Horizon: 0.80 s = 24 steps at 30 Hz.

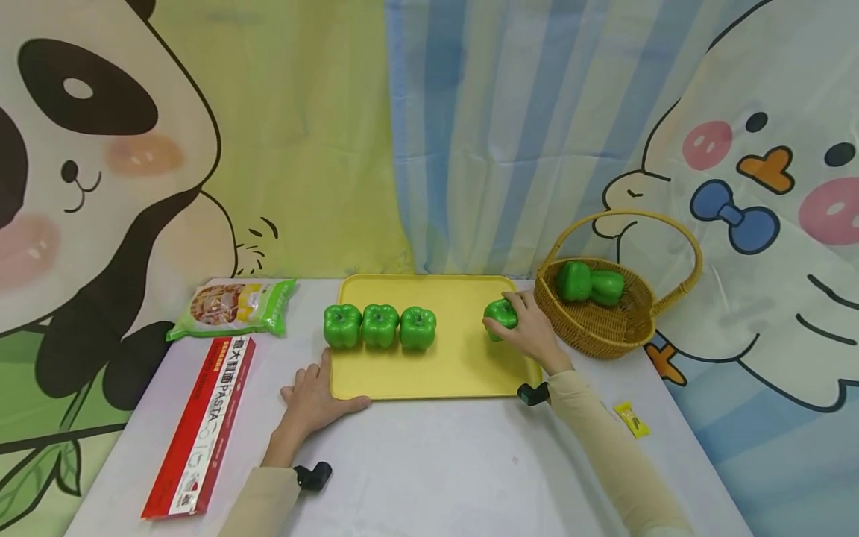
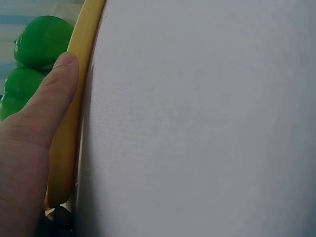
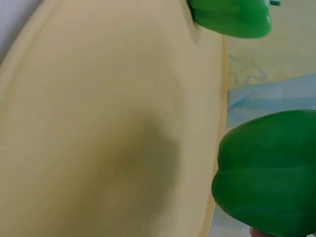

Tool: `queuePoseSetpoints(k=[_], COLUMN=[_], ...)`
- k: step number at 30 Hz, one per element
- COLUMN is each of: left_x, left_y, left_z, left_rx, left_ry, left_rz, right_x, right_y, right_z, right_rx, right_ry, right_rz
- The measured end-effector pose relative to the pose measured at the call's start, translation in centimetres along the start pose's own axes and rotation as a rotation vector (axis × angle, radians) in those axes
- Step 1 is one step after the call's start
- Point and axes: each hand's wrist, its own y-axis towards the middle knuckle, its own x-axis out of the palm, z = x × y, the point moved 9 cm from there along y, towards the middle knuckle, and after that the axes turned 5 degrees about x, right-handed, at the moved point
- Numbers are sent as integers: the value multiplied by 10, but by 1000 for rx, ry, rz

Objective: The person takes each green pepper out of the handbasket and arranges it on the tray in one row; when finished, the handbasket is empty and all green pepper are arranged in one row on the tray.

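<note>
Three green bell peppers (image 1: pixel 379 326) stand in a row on the left part of a yellow tray (image 1: pixel 463 373). My right hand (image 1: pixel 532 332) grips another green bell pepper (image 1: pixel 500 315) above the tray's right side; in the right wrist view this bell pepper (image 3: pixel 269 173) hangs over the tray with a shadow below. At the tray's lower left corner my left hand (image 1: pixel 314 395) rests with fingers spread along the edge. The left wrist view shows its thumb lying against the tray's rim (image 2: pixel 63 168), close to two peppers (image 2: pixel 44 42).
A wicker basket (image 1: pixel 590 335) with a tall handle holds two green peppers (image 1: pixel 590 283), right of the tray. Left of the tray lie a green food bag (image 1: pixel 231 307) and a long red pasta box (image 1: pixel 200 425). A small yellow packet (image 1: pixel 631 419) lies at the right.
</note>
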Motion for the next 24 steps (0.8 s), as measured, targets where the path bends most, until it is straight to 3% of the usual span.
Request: queuePoseSetpoints(k=[13, 24], left_x=[2, 2], left_y=[1, 2], left_z=[-2, -2], left_rx=[5, 2], left_ry=[5, 7], left_rz=[4, 12], right_x=[45, 60], right_y=[0, -3], right_z=[-20, -35], right_rx=[-16, 30], right_ry=[-58, 26], right_rz=[-72, -166])
